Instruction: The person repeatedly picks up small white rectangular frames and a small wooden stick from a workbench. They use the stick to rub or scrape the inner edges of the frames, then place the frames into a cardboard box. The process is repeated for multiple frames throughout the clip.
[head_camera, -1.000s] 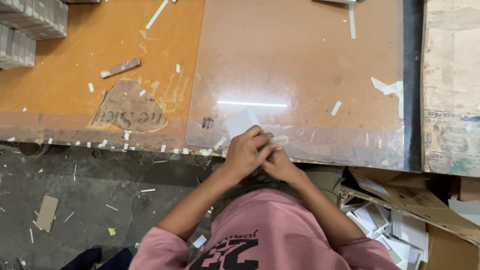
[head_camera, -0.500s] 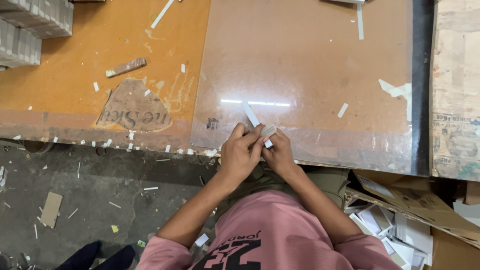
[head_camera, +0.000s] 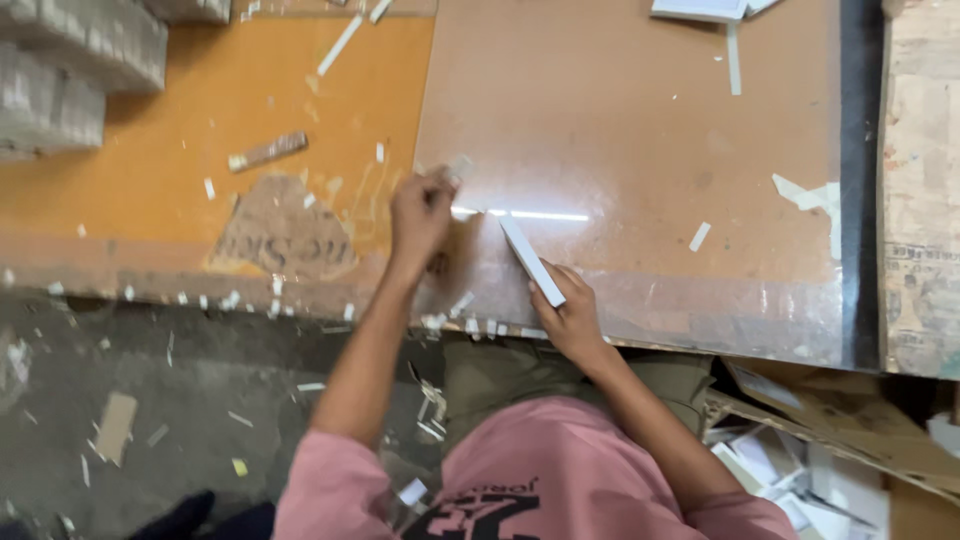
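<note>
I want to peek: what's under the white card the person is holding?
Under the white card lies the shiny brown tabletop. The right hand grips its near end, covering that part. The left hand reaches away, pinching a small white scrap.

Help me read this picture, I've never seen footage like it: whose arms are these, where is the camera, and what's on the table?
The camera sits on a person's head and looks down, so both bare arms are their own. The right hand holds a slim white box tilted on a glossy brown sheet covering the orange table. The left hand reaches forward, pinching a small pale scrap; it is blurred. White paper strips litter the surface. Grey stacks stand far left, and a cardboard carton sits lower right.
</note>
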